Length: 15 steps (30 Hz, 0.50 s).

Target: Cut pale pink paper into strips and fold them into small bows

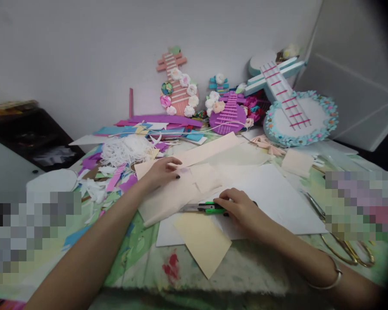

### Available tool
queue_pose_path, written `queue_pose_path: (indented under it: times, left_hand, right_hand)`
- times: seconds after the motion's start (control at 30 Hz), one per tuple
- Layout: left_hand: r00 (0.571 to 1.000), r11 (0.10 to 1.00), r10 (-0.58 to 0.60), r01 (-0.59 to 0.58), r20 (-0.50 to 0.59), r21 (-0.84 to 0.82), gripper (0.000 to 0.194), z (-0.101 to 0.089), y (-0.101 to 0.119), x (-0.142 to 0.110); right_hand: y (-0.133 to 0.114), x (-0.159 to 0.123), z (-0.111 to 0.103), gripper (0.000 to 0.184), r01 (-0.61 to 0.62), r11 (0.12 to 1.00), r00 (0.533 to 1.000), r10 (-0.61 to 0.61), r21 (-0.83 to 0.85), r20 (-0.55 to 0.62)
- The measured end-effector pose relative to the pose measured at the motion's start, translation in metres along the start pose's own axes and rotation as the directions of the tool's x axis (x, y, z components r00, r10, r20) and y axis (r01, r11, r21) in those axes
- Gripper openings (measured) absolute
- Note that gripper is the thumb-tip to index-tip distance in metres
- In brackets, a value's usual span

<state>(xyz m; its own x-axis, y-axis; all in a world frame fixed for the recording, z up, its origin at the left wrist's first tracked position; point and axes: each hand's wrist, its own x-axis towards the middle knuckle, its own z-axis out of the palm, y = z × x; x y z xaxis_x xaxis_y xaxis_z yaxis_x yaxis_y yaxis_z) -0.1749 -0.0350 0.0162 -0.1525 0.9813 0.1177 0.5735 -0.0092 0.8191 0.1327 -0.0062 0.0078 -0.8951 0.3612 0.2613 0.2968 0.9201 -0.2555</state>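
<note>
My right hand is closed around a green and black utility knife, its blade pointing left over the papers. My left hand lies on a peach paper sheet, thumb and fingers apart. Small peach paper pieces rest on that sheet between my hands. Below the knife, a cream paper piece hangs partly past the near edge of a white board. Behind my left hand stretches a long peach strip.
Gold-handled scissors lie at the right. White string and coloured paper scraps are heaped at the left. Along the wall stand decorated instrument-shaped crafts in pink, purple and light blue.
</note>
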Motion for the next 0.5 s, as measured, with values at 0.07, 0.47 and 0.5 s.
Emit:
queue_pose_path:
  times: [0.07, 0.47, 0.5]
  left_hand:
    - [0.988, 0.990, -0.097, 0.108, 0.118, -0.093, 0.048, -0.012, 0.002, -0.002]
    - [0.999, 0.963, -0.037, 0.032, -0.012, -0.269, 0.039, -0.011, 0.024, -0.005]
    - [0.999, 0.958, -0.032, 0.020, -0.036, -0.288, 0.037, -0.010, 0.027, -0.006]
  right_hand:
    - [-0.002, 0.000, -0.003, 0.044, -0.007, 1.000, 1.000, 0.007, -0.001, 0.022]
    - [0.008, 0.057, -0.018, 0.031, -0.074, 0.904, 0.996, 0.086, 0.421, -0.010]
    - [0.007, 0.062, -0.014, 0.027, -0.064, 0.906, 0.998, 0.063, 0.417, 0.017]
